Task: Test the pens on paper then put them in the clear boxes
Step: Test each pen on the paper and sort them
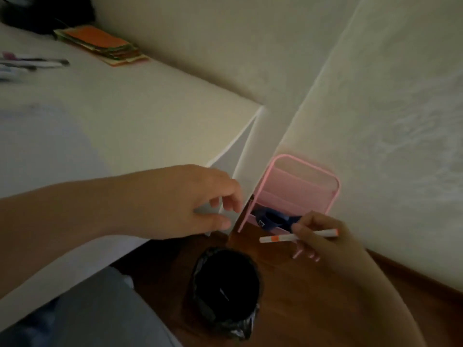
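- R hand [323, 236]: fingers pinched round a white pen [298, 236] w/ orange band + orange tip; pen lies roughly level, pointing 9 to 3 o'clock, held in air above the wood floor [313, 296].
- Bin w/ black liner [226, 291] stands on floor at about 7 o'clock from the pen, apart from it.
- L hand [190, 204]: empty, fingers loosely curled and partly spread, hovering past the corner of the white desk [120, 116]; whether fingertips touch the desk edge, can't tell.
- Pink rack [298, 194] against the wall at 12 o'clock from the R hand, something dark blue [270, 219] lying in it, just beside the R fingers.
- Far end of desk, 10 o'clock: more pens [30, 63] lying loose, blurred; stack of coloured paper [100, 43] w/ orange sheet on top at 11 o'clock.
- No clear boxes in view.
- Grey-clad lap [95, 316] at 7 o'clock.
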Action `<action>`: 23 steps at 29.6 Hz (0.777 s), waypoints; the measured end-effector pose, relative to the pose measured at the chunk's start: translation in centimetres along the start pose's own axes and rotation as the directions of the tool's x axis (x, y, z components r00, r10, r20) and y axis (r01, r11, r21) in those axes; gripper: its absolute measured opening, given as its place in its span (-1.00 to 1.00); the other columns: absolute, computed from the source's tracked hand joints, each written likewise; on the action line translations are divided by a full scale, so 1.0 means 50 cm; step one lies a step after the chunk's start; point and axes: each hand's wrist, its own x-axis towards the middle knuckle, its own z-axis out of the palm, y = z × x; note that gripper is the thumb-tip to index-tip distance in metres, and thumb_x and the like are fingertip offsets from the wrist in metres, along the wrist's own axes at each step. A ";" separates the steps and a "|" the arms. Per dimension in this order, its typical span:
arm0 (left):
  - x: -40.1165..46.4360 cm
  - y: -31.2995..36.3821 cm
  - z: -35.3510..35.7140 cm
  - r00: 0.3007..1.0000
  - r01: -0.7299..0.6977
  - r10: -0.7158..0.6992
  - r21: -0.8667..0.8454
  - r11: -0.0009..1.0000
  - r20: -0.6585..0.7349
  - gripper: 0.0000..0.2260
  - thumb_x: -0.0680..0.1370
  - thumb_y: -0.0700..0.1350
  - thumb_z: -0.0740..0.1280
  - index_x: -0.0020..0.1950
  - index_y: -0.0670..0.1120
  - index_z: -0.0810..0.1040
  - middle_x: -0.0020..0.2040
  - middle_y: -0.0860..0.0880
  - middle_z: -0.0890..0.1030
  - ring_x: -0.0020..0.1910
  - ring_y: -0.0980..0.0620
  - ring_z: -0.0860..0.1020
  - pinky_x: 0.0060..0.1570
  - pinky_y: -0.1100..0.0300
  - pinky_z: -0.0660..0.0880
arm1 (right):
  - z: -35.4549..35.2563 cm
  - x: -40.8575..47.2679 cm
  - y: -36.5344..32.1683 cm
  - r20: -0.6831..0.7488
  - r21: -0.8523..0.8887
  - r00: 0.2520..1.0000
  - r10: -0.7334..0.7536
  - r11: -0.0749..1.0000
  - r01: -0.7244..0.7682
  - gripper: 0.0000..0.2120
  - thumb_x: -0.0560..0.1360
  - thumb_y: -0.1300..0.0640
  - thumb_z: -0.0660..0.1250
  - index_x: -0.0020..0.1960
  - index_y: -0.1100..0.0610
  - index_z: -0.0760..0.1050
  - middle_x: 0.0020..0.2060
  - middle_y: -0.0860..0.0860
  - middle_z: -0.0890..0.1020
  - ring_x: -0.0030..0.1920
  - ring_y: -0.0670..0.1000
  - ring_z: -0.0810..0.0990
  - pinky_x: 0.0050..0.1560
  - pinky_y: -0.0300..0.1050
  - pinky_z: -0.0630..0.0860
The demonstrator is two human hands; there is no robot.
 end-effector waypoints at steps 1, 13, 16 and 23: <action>0.026 0.005 0.019 1.000 -0.009 0.009 -0.010 1.000 0.029 -0.76 0.39 0.22 0.15 -0.03 0.18 0.45 -0.12 0.27 0.49 -0.04 0.23 0.46 -0.09 0.32 0.42 | 0.000 -0.007 0.037 0.005 -0.033 0.998 0.064 0.997 -0.064 -0.81 0.46 0.01 0.29 -0.21 0.12 0.52 -0.43 0.03 0.61 -0.45 -0.11 0.50 -0.42 -0.33 0.42; 0.047 -0.031 0.008 0.999 -0.020 0.019 -0.008 1.000 -0.051 -0.85 0.43 0.15 0.17 -0.04 0.24 0.45 -0.08 0.28 0.53 -0.16 0.28 0.54 -0.18 0.41 0.44 | 0.023 0.094 0.063 -0.035 -0.225 0.999 0.019 0.974 -0.026 -0.85 0.46 -0.03 0.31 -0.14 0.05 0.52 -0.34 -0.02 0.62 -0.42 -0.20 0.54 -0.30 -0.22 0.47; -0.004 -0.067 -0.042 0.990 0.065 -0.061 0.034 0.997 -0.124 -0.86 0.46 0.21 0.19 -0.04 0.26 0.46 -0.11 0.26 0.56 -0.19 0.25 0.55 -0.21 0.45 0.42 | 0.053 0.134 -0.056 0.038 -0.196 0.988 -0.151 0.968 0.156 -0.84 0.42 -0.12 0.29 -0.16 -0.03 0.51 -0.32 0.02 0.64 -0.30 -0.05 0.62 -0.17 -0.01 0.59; -0.179 -0.149 -0.172 0.897 0.377 -0.341 0.085 0.922 -0.282 -0.70 0.39 0.37 0.10 -0.04 0.27 0.46 -0.08 0.25 0.57 -0.13 0.20 0.55 -0.17 0.32 0.46 | 0.171 0.228 -0.328 0.279 -0.068 0.847 -0.452 0.871 0.487 -0.87 0.42 -0.08 0.32 -0.17 -0.04 0.53 -0.35 0.00 0.61 -0.34 0.03 0.55 -0.32 -0.17 0.45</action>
